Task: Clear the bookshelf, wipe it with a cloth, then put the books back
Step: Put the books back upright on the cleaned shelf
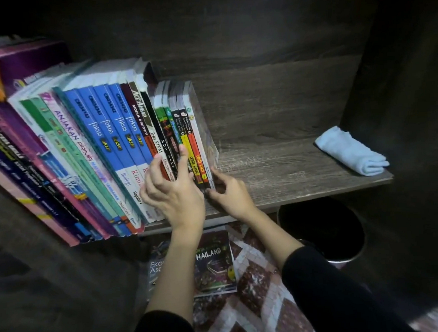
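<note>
Dark wood-grain boards form the bookshelf [277,161], and its right half lies bare but for the folded pale cloth [352,154] resting near the right end, well apart from the books. From that, and from the full row on the left, you seem to be in the last stage: putting the books back.

The tall textbooks [102,137] lean leftward, and the small paperbacks [181,124] stand just beside them at the row's right end. Your left hand [174,195] lies against their spines, fingers spread and pressing rather than wrapped round anything. Your right hand [231,194] pinches the lower edge of the end paperback [198,138] between thumb and fingertips.

To do this well, use the left hand as a stop so the slim books do not slide forward, and push the end paperback back with the right until its spine lines up with its neighbours. The whole row tilts, so nudge the small books upright against the taller ones; with nothing beside them on the right, they could topple onto the bare board once you let go. Release the right hand first, then the left.

Two books [212,265] lie on the patterned mat [253,306] below the shelf, near a dark bin [326,231]. They likely go in next, and standing them at the right end would brace the paperbacks. Lift the cloth away last.
</note>
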A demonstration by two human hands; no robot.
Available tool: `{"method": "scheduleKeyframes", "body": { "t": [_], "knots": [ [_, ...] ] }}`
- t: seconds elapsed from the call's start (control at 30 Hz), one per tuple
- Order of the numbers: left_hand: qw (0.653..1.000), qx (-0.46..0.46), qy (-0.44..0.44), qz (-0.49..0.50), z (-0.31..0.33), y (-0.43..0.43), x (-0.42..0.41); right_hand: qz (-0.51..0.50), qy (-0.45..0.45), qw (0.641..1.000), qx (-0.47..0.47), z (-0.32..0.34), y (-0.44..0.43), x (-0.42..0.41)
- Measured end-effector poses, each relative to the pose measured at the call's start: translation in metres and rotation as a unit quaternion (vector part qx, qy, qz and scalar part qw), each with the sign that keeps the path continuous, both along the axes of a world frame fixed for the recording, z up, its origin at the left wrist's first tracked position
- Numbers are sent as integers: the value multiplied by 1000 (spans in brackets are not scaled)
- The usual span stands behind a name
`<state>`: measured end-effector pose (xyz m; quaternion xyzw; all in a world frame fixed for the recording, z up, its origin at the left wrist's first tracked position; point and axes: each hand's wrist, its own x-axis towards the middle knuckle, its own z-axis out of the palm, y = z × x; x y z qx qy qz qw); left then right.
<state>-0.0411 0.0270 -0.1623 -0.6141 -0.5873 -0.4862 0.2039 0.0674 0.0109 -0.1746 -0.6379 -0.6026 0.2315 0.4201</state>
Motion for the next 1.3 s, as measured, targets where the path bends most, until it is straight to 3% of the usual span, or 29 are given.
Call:
{"method": "scheduleKeyframes", "body": {
  "t": [0.13, 0.2, 0.3, 0.37, 0.47, 0.53, 0.63, 0.83, 0.93, 1.03, 1.3],
  "knots": [
    [994, -16, -50, -92, 2, -18, -4, -38, 40, 998, 41, -4, -14, -4],
    [987, 13, -54, -149, -3, -28, -16, -86, 9, 988, 124, -6, -32, -7],
    [969, 68, -19, -236, -20, -38, -37, -121, -72, 947, 289, -18, -59, -12],
    [952, 55, 3, -302, -40, -45, -49, -105, -116, 936, 314, -36, -70, -13],
    [945, -52, 23, -324, -72, -58, -60, -91, -135, 955, 248, -64, -79, -11],
    [938, -173, 21, -301, -92, -63, -62, -94, -132, 973, 166, -85, -82, -7],
    [903, -341, 18, -261, -121, -56, -61, -95, -114, 988, 34, -114, -80, 3],
    [809, -554, -37, -193, -191, -27, -58, -91, -92, 978, -162, -179, -63, 20],
    [753, -619, -170, -145, -226, -22, -51, -116, -50, 959, -254, -212, -54, 20],
    [725, -642, -238, -75, -253, -19, -50, -126, 17, 935, -333, -244, -44, 18],
    [711, -668, -201, -87, -301, -14, -34, -127, 152, 885, -421, -304, -19, 5]
  ]
}}
